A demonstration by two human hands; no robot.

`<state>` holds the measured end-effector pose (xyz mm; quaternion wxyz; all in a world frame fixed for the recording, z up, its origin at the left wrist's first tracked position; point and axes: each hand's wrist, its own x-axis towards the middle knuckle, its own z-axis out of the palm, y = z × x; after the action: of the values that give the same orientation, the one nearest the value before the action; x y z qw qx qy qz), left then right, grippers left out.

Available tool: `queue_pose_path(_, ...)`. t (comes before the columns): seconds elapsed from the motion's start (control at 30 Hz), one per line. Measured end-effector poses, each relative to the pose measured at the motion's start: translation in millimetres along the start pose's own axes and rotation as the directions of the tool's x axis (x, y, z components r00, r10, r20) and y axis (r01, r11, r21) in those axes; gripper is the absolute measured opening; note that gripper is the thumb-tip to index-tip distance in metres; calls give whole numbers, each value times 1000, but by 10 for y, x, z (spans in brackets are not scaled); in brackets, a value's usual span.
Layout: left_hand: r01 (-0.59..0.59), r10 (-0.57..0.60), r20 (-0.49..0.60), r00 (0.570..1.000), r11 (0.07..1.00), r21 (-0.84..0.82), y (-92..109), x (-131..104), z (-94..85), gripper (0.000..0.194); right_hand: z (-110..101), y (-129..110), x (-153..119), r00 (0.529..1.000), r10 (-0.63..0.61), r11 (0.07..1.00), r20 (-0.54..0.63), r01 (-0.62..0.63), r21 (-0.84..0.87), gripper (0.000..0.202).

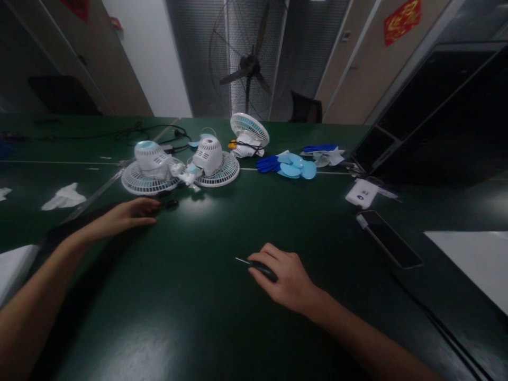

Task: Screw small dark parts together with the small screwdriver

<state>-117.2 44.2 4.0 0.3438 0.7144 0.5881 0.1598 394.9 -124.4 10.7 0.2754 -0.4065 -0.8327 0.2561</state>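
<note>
In my right hand is a screwdriver with a dark handle, its thin shaft pointing left over the green table. My left hand reaches out at the left with thumb and fingers apart, and nothing shows between them. Just past its fingertips lies a small dark object, too blurred to name. Behind that hand, a white fan rests face down on its grille. A second white fan lies the same way beside it.
A third small fan stands tilted farther back. Light blue fan blades and dark blue pieces lie right of it. At the right are a phone, a white box and a black cable. Crumpled white paper lies left.
</note>
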Motion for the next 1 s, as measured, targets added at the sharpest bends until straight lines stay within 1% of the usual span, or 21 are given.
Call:
queue_pose_path(0.1, -45, 45, 5, 999, 998, 32, -3, -10, -19, 65, -3, -12, 9, 1000, 12, 1000, 6, -12, -3, 22)
queue_pose_path(0.17, -90, 91, -8, 996, 994, 59, 69, -14, 9, 55, -4, -19, 11, 1000, 23, 1000, 8, -23, -5, 22)
queue_pose_path(0.23, -114, 116, -18, 993, 991, 67, 157, -23, 39, 50, -4, -20, 9, 1000, 22, 1000, 6, -22, -6, 22)
queue_pose_path(0.3, -116, 117, -16, 993, 991, 60, 225, -41, 52, 48, -4, -18, 4, 1000, 12, 1000, 5, -12, -6, 23)
queue_pose_path(0.37, -125, 125, 8, 992, 991, 43, 260, -62, 48, 48, -5, -15, 1, 1000, 11, 1000, -4, -11, -20, 22)
queue_pose_path(0.5, -201, 199, 83, 976, 979, 17, 254, -69, 43, 45, -9, -9, 4, 1000, 14, 1000, 9, -14, -15, 22)
queue_pose_path(0.63, -237, 235, 42, 971, 970, 47, 227, -21, 85, 36, -9, -10, 7, 1000, 23, 999, 21, -23, -30, 22)
queue_pose_path(0.73, -221, 222, 9, 975, 972, 83, 242, -3, 110, 37, -4, -10, 6, 1000, 21, 999, 22, -20, -25, 22)
queue_pose_path(0.8, -196, 198, -13, 980, 978, 76, 277, -18, 119, 39, 0, -6, 6, 1000, 15, 1000, 21, -15, -15, 22)
queue_pose_path(0.87, -159, 161, -58, 985, 987, 32, 330, -43, 136, 44, 1, -2, 7, 1000, 12, 1000, 19, -12, -13, 22)
queue_pose_path(0.9, -136, 136, -111, 984, 991, 12, 361, -53, 155, 47, 1, 0, 8, 1000, 13, 1000, 20, -13, -15, 22)
queue_pose_path(0.93, -109, 106, -186, 977, 994, -4, 394, -58, 183, 51, 0, 0, 9, 1000, 16, 1000, 22, -16, -21, 22)
queue_pose_path(0.97, -78, 71, -272, 960, 997, -13, 428, -56, 220, 55, -2, -1, 11, 1000, 18, 999, 22, -17, -28, 22)
queue_pose_path(1.0, -44, 35, -356, 934, 999, -17, 461, -47, 266, 58, -4, -3, 14, 999, 19, 999, 26, -18, -29, 22)
